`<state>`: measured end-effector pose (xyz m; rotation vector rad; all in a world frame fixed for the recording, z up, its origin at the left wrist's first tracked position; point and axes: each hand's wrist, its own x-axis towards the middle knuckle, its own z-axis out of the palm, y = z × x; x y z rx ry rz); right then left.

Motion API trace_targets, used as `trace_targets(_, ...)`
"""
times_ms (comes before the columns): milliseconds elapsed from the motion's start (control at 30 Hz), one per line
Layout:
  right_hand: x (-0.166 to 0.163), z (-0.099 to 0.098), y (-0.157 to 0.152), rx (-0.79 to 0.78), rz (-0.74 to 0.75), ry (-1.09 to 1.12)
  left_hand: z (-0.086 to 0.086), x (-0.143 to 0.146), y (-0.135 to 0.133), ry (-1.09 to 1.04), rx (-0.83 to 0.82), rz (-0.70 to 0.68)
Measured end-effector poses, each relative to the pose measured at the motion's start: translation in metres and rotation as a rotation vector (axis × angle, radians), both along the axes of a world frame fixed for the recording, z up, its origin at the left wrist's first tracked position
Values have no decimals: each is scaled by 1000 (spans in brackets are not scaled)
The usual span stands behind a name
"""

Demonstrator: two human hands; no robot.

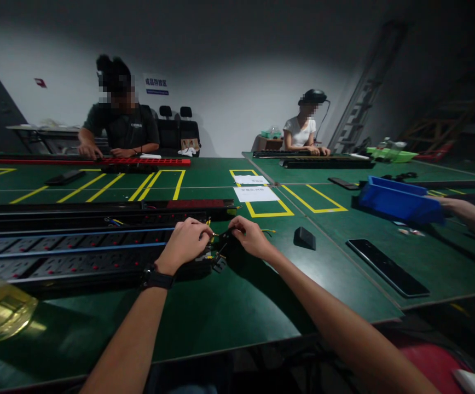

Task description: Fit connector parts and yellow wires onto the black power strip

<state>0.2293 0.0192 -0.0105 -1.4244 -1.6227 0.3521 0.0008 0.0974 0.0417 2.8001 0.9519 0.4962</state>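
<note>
Several long black socket strips (98, 247) with red dots and blue edges lie side by side on the green table (262, 323), their near ends towards my hands. My left hand (186, 243), with a black watch on the wrist, is closed at the strip's end, its fingertips pinched on a thin wire end. My right hand (249, 235) pinches a small black part (226, 235) just right of that wire. Below it, another small black piece (220, 265) sits at the strip's end. Yellow-green wires (269, 232) stick out behind my right hand.
A black wedge-shaped block (305, 238) and a phone (387, 266) lie to the right. Someone's arm (473, 216) reaches to a blue bin (399, 201). A clear container of yellow liquid (3, 312) stands left. Two people work across the table, near white paper labels (256, 193).
</note>
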Motion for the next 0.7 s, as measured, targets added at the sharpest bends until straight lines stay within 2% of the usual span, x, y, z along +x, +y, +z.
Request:
trace_targets(167, -12, -3, 2, -21, 23, 31, -3, 0, 2, -14, 17, -4)
trace_targets(367, -14, -4, 0, -58, 142, 200, -5, 0, 3, -6, 14, -1)
trace_targets(533, -13, 4, -6, -54, 7, 56, -6, 0, 3, -10, 23, -1)
trace_targets(700, -14, 8, -7, -137, 32, 109, -6, 1, 2, -15, 24, 5)
